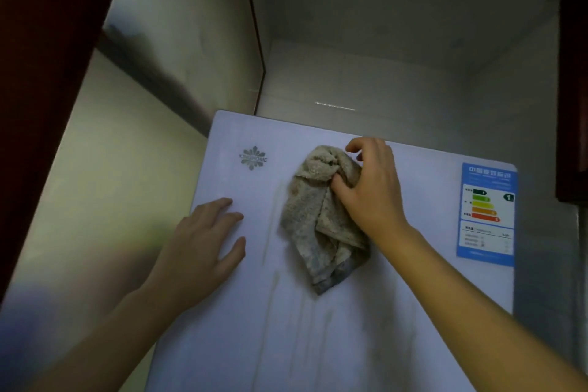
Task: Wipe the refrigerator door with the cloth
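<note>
Refrigerator door (397, 312): pale, streaked with wet runs below the cloth.
Energy label (486, 213): blue, at the door's right edge.
Cloth (321, 219): crumpled, mottled beige, lying against the door's upper middle.
Right hand (369, 188): fingers curled into the cloth's top right, gripping it against the door.
Left hand (203, 245): flat on the door with fingers spread, left of the cloth, not touching it.
Logo (253, 157): near the door's top left corner.

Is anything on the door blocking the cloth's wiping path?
Only the left hand, resting flat on the refrigerator door left of the cloth. The right hand grips the cloth directly; streaks below are unobstructed.
</note>
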Demonstrator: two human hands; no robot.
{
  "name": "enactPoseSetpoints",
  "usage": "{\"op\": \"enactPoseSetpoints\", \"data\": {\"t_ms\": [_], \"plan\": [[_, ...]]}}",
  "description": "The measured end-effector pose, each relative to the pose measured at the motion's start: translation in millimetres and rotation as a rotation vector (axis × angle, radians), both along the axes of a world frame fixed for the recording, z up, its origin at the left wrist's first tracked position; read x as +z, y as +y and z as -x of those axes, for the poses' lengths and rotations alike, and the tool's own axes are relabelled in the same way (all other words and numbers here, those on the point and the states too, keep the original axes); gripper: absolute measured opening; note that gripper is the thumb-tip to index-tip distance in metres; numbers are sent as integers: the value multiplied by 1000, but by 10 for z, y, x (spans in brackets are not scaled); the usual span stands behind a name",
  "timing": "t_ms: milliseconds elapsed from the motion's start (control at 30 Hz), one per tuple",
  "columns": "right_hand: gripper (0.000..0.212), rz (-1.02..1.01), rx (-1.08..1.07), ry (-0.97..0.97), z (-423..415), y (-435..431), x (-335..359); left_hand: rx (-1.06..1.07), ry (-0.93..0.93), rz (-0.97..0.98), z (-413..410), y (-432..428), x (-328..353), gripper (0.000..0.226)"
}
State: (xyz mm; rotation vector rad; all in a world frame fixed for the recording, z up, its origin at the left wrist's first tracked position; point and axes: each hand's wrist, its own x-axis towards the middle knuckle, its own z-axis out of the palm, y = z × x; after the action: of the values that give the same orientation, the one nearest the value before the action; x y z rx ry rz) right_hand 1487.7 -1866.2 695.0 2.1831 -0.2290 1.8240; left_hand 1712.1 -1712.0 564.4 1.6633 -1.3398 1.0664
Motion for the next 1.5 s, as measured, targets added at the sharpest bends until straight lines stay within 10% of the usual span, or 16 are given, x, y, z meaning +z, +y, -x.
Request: {"op": "enactPoseSetpoints", "data": {"t_ms": [300, 533, 967, 1300, 1500], "plan": [[21, 211, -18, -136, -188, -167, -215, 25, -45, -11, -13, 0, -43, 47], [69, 241, -211, -36, -235, -185, -403, 64, -101, 4, -64, -14, -130, 47], [26, 595, -182, -47, -207, -273, -330, 80, -164, 33, -187, -79, -272, 46], [87, 263, -245, 143, -299, -181, -542, 125, -248, 60, -241, -119, -350, 48], [73, 286, -201, 40, -362, -247, -511, 126, -249, 65, -279, -140, -436, 51]]}}
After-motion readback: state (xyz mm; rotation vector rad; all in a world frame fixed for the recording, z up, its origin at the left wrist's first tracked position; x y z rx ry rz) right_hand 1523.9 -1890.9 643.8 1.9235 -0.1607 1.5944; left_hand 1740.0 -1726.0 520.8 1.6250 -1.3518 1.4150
